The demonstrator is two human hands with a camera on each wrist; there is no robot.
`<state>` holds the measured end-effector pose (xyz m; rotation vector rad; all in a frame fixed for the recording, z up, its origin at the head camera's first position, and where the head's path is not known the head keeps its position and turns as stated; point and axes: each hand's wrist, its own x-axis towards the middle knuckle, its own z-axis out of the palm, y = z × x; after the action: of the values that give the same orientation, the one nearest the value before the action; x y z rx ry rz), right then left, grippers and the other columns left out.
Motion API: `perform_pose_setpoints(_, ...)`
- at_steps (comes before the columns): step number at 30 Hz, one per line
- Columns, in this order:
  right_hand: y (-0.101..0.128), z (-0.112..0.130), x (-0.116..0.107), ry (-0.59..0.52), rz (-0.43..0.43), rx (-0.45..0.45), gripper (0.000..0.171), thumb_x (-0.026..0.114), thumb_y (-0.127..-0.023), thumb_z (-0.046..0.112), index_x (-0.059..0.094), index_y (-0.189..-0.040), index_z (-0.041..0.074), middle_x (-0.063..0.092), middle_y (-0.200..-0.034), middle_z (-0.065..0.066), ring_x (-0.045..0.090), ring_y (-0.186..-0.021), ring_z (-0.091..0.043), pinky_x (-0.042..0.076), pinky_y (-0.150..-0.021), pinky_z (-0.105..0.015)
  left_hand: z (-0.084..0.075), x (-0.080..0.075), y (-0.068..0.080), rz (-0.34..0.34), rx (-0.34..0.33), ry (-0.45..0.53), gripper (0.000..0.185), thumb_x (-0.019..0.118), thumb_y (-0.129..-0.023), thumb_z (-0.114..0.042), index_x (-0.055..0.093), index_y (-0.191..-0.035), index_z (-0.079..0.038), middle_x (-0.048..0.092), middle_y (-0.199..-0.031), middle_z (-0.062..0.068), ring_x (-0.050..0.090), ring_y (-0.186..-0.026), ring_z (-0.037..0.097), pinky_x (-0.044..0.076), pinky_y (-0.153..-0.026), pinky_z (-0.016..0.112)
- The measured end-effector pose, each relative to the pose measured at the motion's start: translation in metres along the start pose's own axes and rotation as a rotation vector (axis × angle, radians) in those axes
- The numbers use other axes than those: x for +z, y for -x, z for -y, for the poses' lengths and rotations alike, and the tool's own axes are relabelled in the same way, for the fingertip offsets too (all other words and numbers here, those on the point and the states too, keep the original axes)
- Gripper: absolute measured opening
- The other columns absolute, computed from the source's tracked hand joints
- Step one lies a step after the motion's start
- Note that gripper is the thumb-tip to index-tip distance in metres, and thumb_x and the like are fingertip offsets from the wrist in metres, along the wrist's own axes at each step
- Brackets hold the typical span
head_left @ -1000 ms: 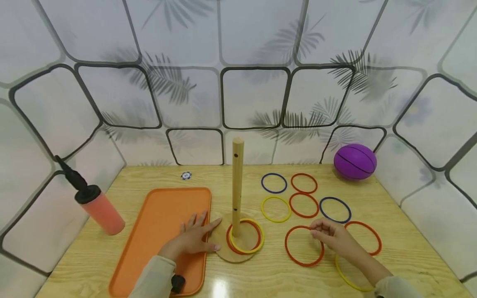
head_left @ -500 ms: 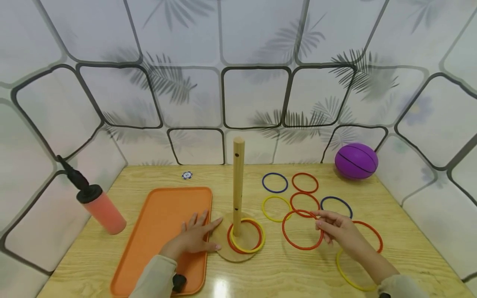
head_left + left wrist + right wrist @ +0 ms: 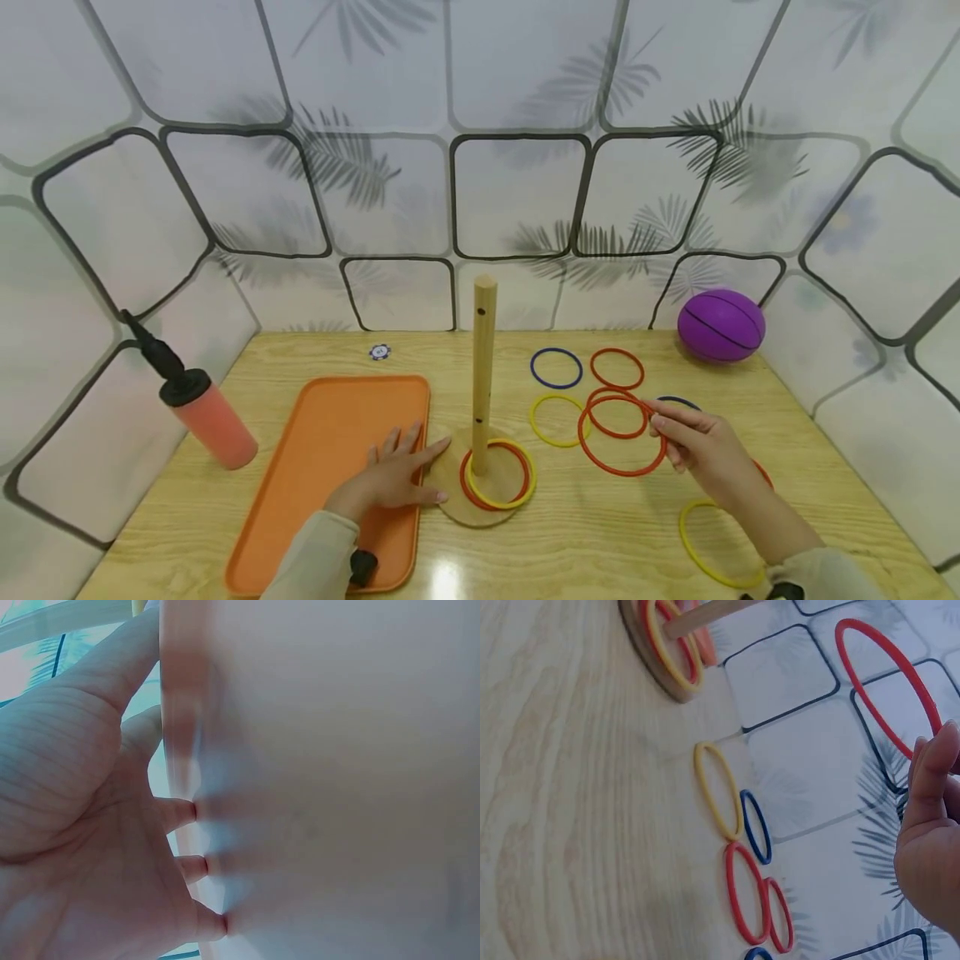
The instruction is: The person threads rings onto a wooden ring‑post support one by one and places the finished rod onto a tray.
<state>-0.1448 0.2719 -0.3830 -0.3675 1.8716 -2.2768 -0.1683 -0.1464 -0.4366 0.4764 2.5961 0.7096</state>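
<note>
An orange-bodied hand pump (image 3: pixel 201 408) is seen at the far left, and a smooth orange plastic tray (image 3: pixel 322 450) beside it. The left hand (image 3: pixel 392 478) is laid flat, fingers spread, partly on the tray and against the round wooden base (image 3: pixel 450 492), at about 9 o'clock from the upright wooden peg (image 3: pixel 482 367). Two thin rings, red and yellow, are seen round the peg's foot. A thin red ring (image 3: pixel 621 435) is pinched at its right edge by the right hand (image 3: pixel 701 446) and held above the tabletop (image 3: pixel 570 542), tilted. From this ring the peg lies at about 9 o'clock; its long axis is vertical. The right hand is the nearer to the ring. Loose hoops in blue, red and yellow are left flat nearby, and a purple ball (image 3: pixel 721 325) at the far right.
</note>
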Motion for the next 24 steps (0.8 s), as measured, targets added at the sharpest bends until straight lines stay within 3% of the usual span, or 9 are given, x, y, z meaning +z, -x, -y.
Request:
perform_pose_setpoints(6,-0.002,0.016,0.003,-0.103,-0.027,0.002,0.034,0.045,-0.099,0.002,0.073,-0.111,0.018,0.071,-0.084,0.004,0.054,-0.054,-0.001,0.042,-0.048,-0.014,-0.002,0.0,0.0,0.018,-0.019,0.007,0.077,0.069,-0.082,-0.047,0.033,-0.148,-0.031,0.0,-0.157,0.018,-0.007,-0.14,0.046,-0.005,-0.103,0.069)
perform_pose_setpoints(15,-0.008,0.048,0.01,-0.248,-0.069,-0.03,0.032,0.044,-0.099,0.0,0.075,-0.099,0.009,0.07,-0.081,-0.001,0.055,-0.054,-0.003,0.043,-0.047,-0.013,-0.001,-0.001,0.0,0.022,-0.027,0.002,0.077,0.069,-0.082,-0.048,0.033,-0.149,-0.031,0.0,-0.158,0.017,-0.008,-0.14,0.046,-0.005,-0.103,0.068)
perform_pose_setpoints(24,-0.015,0.069,0.015,-0.339,0.007,-0.069,0.034,0.039,-0.1,-0.003,0.07,-0.113,0.004,0.069,-0.082,-0.006,0.057,-0.053,-0.005,0.045,-0.047,-0.013,0.001,0.002,-0.002,0.011,-0.023,-0.013,0.077,0.069,-0.082,-0.049,0.032,-0.148,-0.032,0.0,-0.158,0.017,-0.007,-0.14,0.046,-0.005,-0.103,0.068)
